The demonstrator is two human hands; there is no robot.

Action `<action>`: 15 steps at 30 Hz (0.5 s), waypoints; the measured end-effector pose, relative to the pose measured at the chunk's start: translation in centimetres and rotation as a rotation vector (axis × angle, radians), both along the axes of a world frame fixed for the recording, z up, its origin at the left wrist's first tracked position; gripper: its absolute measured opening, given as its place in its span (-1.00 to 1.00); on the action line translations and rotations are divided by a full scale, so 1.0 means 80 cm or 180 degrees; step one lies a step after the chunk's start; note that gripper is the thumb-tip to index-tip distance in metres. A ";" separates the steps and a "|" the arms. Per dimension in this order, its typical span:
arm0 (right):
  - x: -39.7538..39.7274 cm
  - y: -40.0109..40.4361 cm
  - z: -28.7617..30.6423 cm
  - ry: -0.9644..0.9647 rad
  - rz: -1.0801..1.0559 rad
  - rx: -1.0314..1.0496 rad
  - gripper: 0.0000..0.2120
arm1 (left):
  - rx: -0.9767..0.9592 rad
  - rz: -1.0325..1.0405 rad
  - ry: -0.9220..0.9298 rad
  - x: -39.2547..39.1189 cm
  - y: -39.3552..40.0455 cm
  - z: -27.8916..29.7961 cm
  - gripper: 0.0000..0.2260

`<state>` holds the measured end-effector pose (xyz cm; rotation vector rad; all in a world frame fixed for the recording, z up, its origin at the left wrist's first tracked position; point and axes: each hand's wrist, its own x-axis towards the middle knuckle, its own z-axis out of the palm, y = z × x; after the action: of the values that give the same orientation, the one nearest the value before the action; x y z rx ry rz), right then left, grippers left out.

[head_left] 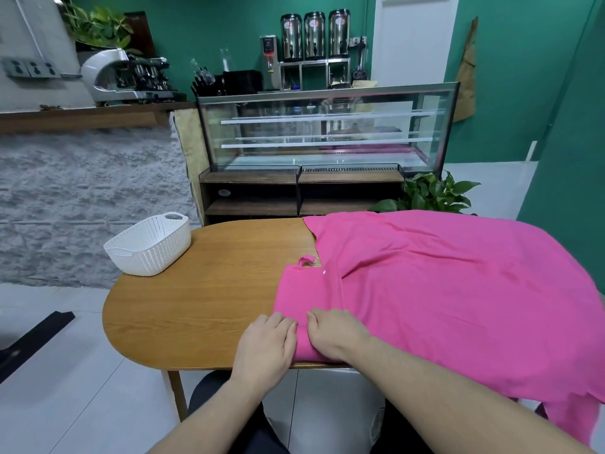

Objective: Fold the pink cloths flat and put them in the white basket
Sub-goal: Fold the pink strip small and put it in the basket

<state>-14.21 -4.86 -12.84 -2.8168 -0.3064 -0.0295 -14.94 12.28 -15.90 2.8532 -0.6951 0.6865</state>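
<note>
A large pink cloth [458,283] lies spread over the right half of the wooden table [203,299] and hangs over its right and near edges. A narrower part with a white button and a small loop reaches left to the table's middle. My left hand [266,347] and my right hand [335,334] sit side by side on that part's near edge, fingers curled into the fabric. The white basket [149,244] stands with nothing visible inside at the table's far left corner.
A glass display case [327,126] on a dark wooden shelf stands behind the table, with a green plant [435,194] at its right. A stone-faced counter is at the left. White tiled floor and my dark-trousered knees show below the table's near edge.
</note>
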 end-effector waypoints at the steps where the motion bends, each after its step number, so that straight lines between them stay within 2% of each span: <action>1: 0.002 0.000 0.002 0.0080 -0.0038 -0.0002 -0.57 | -0.0023 0.0013 0.0072 0.001 0.000 0.002 -0.70; 4: 0.002 -0.002 0.001 0.0001 0.0003 0.0006 -0.53 | -0.0189 0.0101 0.0321 0.005 -0.008 0.020 -0.62; 6: -0.003 -0.002 -0.004 -0.0449 0.0050 -0.0138 -0.48 | -0.0216 0.0182 0.0708 0.011 -0.016 0.031 -0.60; 8: -0.009 -0.005 -0.015 -0.0720 0.0044 -0.0572 -0.61 | -0.0154 0.0427 0.1095 0.015 -0.021 0.042 -0.59; 11: -0.015 -0.008 -0.019 -0.1195 0.0009 -0.0704 -0.74 | -0.0032 0.0631 0.1527 0.023 -0.026 0.054 -0.56; 13: -0.015 -0.009 -0.016 -0.1049 0.0105 -0.0623 -0.71 | -0.0035 0.0601 0.1511 0.023 -0.025 0.052 -0.54; 15: -0.012 -0.005 -0.010 -0.0835 0.0180 -0.0415 -0.60 | -0.0090 0.0463 0.0915 0.019 -0.021 0.040 -0.50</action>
<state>-15.15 -5.28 -13.64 -2.9324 -0.4623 -0.3822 -13.39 10.59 -12.71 2.9115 -0.4350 0.2878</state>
